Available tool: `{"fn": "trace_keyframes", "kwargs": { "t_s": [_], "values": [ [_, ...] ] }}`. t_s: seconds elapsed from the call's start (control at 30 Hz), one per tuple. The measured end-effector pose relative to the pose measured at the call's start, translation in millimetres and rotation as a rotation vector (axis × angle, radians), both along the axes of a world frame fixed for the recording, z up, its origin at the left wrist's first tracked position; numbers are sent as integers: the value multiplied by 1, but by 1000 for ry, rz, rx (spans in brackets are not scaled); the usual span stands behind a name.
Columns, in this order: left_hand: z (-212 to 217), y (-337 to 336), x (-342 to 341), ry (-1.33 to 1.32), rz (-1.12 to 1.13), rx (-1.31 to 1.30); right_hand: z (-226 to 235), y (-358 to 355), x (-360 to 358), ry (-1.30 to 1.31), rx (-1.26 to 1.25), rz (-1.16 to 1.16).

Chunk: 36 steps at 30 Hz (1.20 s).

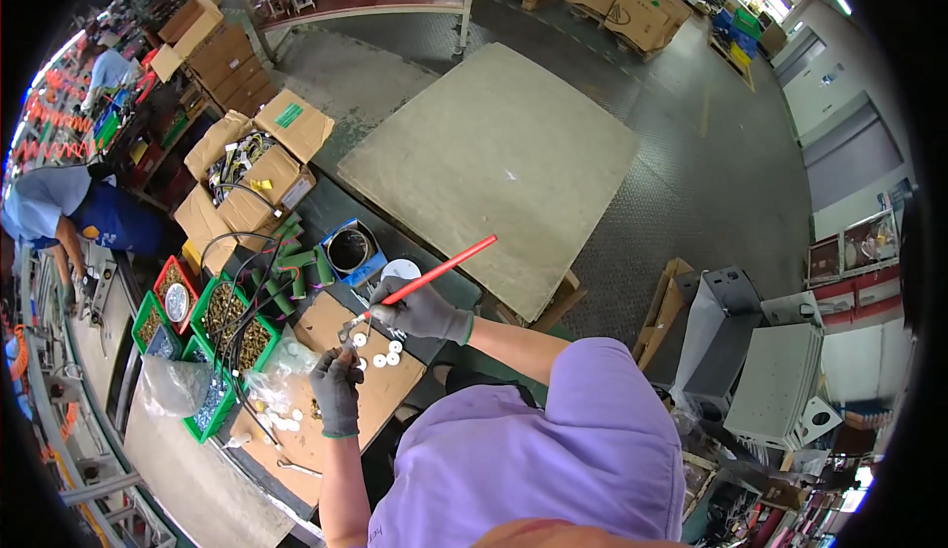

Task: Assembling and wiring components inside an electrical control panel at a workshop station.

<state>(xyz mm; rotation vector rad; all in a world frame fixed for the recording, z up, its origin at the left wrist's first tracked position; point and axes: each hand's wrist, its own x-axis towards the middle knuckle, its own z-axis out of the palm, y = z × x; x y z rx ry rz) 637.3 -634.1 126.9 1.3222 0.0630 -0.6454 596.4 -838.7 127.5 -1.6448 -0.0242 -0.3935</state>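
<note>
Both my hands wear grey gloves. My right hand (420, 311) is closed around a long red-handled tool (449, 265); its metal head points down-left toward my other hand, and I cannot tell its exact kind. My left hand (338, 390) has its fingers pinched near that metal head, on a small dark part (346, 352) too small to name. Several white discs (379, 360) lie beside my hands on a brown cardboard sheet (390, 395). Black cables (233, 321) trail over the bins to the left.
Green bins (265, 349) of small metal parts and a red bin (168, 279) stand left. Beyond are a blue carton (370, 274) with a black coil and an open cardboard box (272, 170) of cables. A spanner (299, 469) lies near. A co-worker (74, 212) bends at the far left.
</note>
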Motion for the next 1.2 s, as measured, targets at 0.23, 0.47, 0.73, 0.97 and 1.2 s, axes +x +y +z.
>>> {"fn": "trace_keyframes", "kwargs": {
  "t_s": [0.23, 0.47, 0.73, 0.97, 1.2],
  "values": [
    [3, 8, 0, 21, -16, -3, 0, 1, 1, -85, -49, -54],
    [4, 9, -3, 4, 3, -36, 2, 0, 1, -36, -32, -33],
    [17, 9, -10, -44, -22, -18, 1, -4, 0, 21, 8, 1],
    [19, 23, -10, -3, 127, 29, -15, -37, 37, -149, -63, -161],
    [7, 56, -19, 75, 253, 63, -22, -43, 106, -168, -410, -192]
  ]
}}
